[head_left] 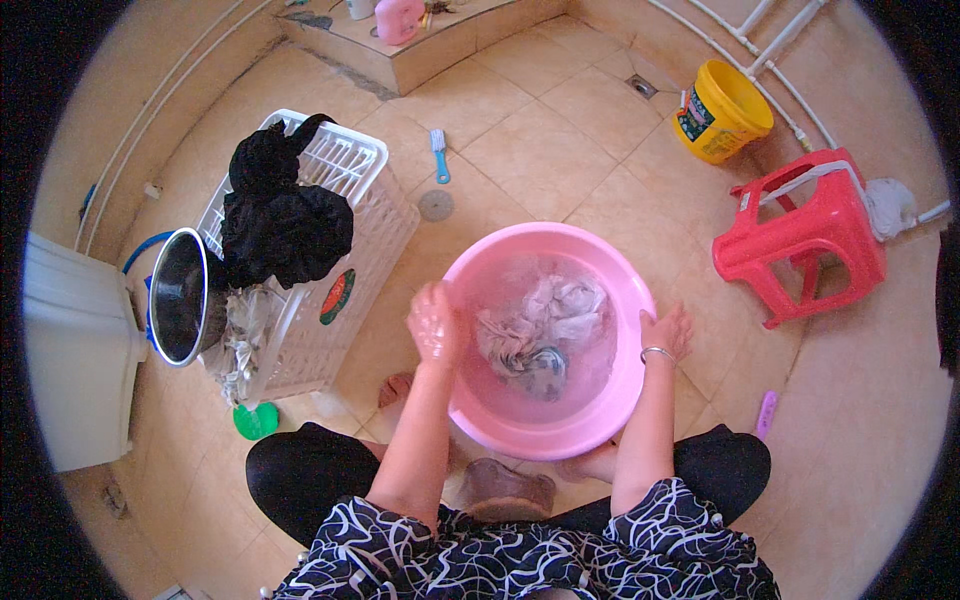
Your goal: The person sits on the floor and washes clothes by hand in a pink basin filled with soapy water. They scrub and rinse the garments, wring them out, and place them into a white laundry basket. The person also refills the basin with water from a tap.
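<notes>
A pink plastic basin (600, 425) sits on the tiled floor in front of me, holding soapy water and a grey-white cloth (545, 325). My left hand (436, 322), wet and soapy, hovers at the basin's left rim with fingers loosely curled, holding nothing. My right hand (666, 331), with a metal bangle on the wrist, rests on the basin's right rim. Whether it clasps the rim is unclear.
A white laundry basket (340, 215) with dark clothes (285, 215) stands to the left, a steel bowl (180, 295) beside it. A red stool (800, 235) and yellow bucket (722, 110) are at the right. A blue brush (439, 155) lies on the floor beyond.
</notes>
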A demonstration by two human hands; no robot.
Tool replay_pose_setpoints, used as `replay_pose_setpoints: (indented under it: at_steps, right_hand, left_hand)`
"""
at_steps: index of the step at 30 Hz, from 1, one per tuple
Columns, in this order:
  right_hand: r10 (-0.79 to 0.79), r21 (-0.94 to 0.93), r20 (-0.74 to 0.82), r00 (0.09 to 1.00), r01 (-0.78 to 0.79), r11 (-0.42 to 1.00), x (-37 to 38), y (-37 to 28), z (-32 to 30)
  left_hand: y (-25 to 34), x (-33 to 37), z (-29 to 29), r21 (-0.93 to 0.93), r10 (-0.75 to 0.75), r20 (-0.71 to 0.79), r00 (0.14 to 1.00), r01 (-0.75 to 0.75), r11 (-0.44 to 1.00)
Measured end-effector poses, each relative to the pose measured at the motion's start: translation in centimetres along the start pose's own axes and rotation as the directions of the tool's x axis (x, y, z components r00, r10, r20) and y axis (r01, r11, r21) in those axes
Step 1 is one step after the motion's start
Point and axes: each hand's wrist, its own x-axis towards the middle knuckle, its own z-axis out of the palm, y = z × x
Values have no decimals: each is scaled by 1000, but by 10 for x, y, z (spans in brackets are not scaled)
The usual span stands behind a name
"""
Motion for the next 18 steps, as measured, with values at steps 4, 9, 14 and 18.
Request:
replay_pose_setpoints:
  at_steps: [4,9,14,18]
  right_hand:
    - [144,213,564,813,-311,926,-12,37,72]
    - [145,251,553,820,-331,910,-5,15,54]
    - [73,237,559,826,-244,940,33,4,57]
    - [-89,118,81,993,79,990,44,-46,51]
  left_hand:
    - [-20,-7,21,-39,-374,366,852,415,909]
    - [-27,-10,37,-28,-379,301,875,406,914]
    - [-4,-10,37,14,-489,300,819,509,861]
    - [-4,-6,37,33,-464,252,849,472,881]
